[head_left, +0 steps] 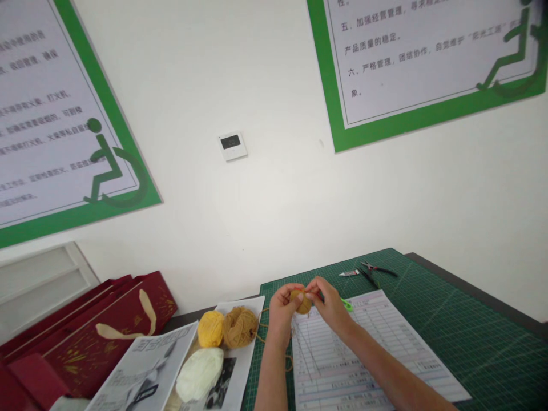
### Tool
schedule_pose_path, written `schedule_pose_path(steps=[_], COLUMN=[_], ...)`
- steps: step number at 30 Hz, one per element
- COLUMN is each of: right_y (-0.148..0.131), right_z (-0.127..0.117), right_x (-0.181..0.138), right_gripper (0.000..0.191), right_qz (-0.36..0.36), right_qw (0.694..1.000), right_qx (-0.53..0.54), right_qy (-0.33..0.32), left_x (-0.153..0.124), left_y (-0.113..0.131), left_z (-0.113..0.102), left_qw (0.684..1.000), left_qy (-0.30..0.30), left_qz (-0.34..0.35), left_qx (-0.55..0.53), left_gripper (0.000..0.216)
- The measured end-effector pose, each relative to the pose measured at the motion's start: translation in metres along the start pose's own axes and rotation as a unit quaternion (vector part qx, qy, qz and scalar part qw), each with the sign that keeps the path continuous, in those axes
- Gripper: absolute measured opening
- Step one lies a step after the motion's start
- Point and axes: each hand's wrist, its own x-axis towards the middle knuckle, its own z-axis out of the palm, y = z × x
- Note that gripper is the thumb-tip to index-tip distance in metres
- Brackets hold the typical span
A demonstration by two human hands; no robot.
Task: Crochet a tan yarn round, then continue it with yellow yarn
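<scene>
My left hand [283, 308] and my right hand [329, 301] are raised together over the green cutting mat [449, 325]. Both pinch a small brown crocheted piece [302, 301] between their fingertips. A brown yarn strand runs from it down past my left wrist toward the brown yarn ball [240, 327]. A yellow yarn ball [210, 329] lies beside the brown one, and a pale cream ball [199, 374] lies below them. A bit of green handle [346, 305] shows behind my right hand.
A printed form sheet [363, 354] lies on the mat under my arms. Pliers [379, 269] and a small tube [349, 273] rest at the mat's far edge. Red gift bags [85, 337] stand at left, with printed photo pages [145, 371] under the yarn. The wall carries posters.
</scene>
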Motion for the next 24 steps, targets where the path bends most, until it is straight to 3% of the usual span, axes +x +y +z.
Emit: schedule_pose_path(steps=[12,24], right_y=[0.016,0.019], right_z=[0.001,0.011], right_x=[0.002,-0.003], right_gripper=[0.019,0.024], right_qz=[0.087,0.103], right_qw=[0.995,0.994], right_qx=[0.040,0.035], right_qy=[-0.003,-0.031], left_x=[0.008,0.006], left_y=[-0.014,-0.008], left_z=[-0.014,-0.002], left_qw=[0.997,0.975], left_qy=[0.069,0.133], left_qz=[0.021,-0.019], left_qx=[-0.033,-0.177], left_gripper=[0.032,0.036])
